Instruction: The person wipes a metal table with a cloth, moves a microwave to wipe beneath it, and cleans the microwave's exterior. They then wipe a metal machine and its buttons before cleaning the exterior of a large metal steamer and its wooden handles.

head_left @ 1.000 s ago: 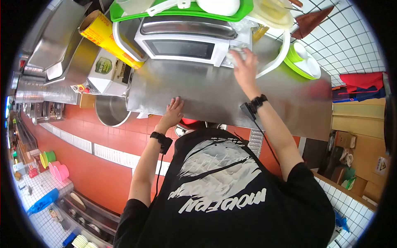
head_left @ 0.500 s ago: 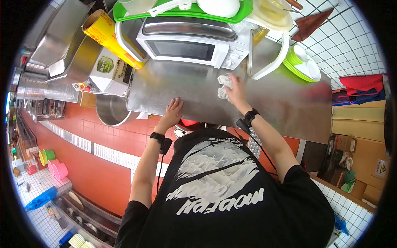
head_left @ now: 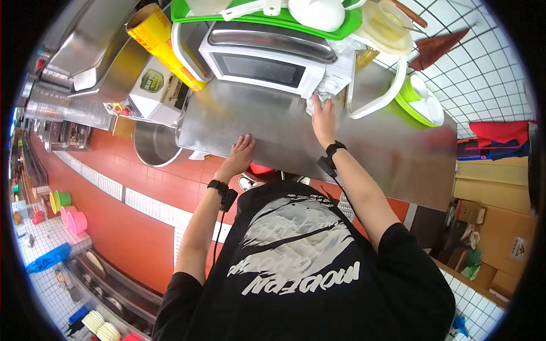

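Note:
My right hand [head_left: 324, 120] grips a crumpled white cloth [head_left: 314, 105] at the lower right corner of the white microwave [head_left: 259, 68], by its control panel. Part of the cloth is hidden by the fingers. My left hand [head_left: 241, 156] rests on the front edge of the steel table [head_left: 273, 116], fingers spread and holding nothing. Each wrist wears a black band with a small device and a cable.
A green tray [head_left: 261, 21] with white ware is above the microwave. A yellow roll [head_left: 165, 48] leans to its left, and a white curved frame [head_left: 378, 105] stands to its right. Green and white dishes [head_left: 418, 99] sit at the right; a steel pot [head_left: 154, 145] is below left.
My right hand has moved forward with the cloth, up to the microwave's corner. My left hand stays on the table edge. The whole view has shifted slightly.

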{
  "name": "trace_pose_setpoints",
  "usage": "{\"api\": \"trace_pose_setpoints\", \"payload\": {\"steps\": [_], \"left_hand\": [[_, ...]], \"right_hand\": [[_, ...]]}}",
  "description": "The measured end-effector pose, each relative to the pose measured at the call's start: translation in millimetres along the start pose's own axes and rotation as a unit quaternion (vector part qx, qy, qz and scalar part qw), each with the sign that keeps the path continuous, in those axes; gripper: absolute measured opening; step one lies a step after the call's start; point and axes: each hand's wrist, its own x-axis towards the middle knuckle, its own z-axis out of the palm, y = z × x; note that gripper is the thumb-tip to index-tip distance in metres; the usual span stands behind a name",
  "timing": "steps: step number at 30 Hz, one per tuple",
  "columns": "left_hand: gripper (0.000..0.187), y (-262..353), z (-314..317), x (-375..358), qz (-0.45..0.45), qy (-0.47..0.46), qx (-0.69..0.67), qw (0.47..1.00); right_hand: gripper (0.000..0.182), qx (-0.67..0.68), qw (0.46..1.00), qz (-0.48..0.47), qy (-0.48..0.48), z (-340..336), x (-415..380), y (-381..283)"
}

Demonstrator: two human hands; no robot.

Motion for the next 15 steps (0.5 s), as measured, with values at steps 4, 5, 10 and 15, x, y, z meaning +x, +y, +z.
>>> {"api": "trace_pose_setpoints", "payload": {"steps": [4,5,10,15], "left_hand": [[0.069,2,2,0,-0.008,0.013,-0.004,1.000],[0.069,1,3,-1,0.003,0.022,0.006,1.000],[0.068,-9,19,2,0.029,0.066,0.057,0.996],[0.067,1,12,-3,0.022,0.069,0.046,0.996]], "right_hand": [[0.055,-0.183,0.973,-0.122,-0.071,8,2,24],[0.052,-0.153,0.980,-0.078,-0.101,9,5,24],[0.051,0.016,0.977,-0.012,-0.211,-18,21,-12],[0.063,-0.019,0.973,-0.229,0.006,-103,32,-68]]}}
